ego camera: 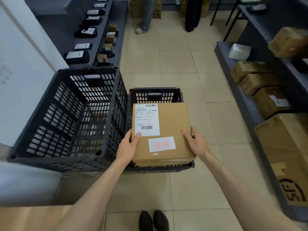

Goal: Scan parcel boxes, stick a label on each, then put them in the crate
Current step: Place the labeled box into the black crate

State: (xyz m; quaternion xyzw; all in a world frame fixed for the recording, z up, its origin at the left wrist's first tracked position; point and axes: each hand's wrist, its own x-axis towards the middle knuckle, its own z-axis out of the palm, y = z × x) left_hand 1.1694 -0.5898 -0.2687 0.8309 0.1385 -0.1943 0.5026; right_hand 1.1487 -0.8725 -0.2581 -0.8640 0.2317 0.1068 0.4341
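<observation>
**Parcel goes into the crate, labels already on**

Hands grip a brown parcel box (162, 132) at its near corners as it sits over the small black crate (155, 95) on the tiled floor. The left hand (129, 146) holds the near left edge, thumb lying on top against the white shipping label (146, 120); the right hand (195, 141) holds the near right edge, thumb on top and fingers wrapped down the side. A second white sticker with red characters (162, 144) lies on the lid just nearer than the shipping label, so the labelling step looks done and the placing step appears to be in hand. The box covers most of the crate's opening, with more cardboard showing beneath its near edge; whether it already rests on that stack cannot be told. A larger black crate (66, 114) stands just to the left. The next move likely calls for settling the box level, then letting go with both hands.
</observation>
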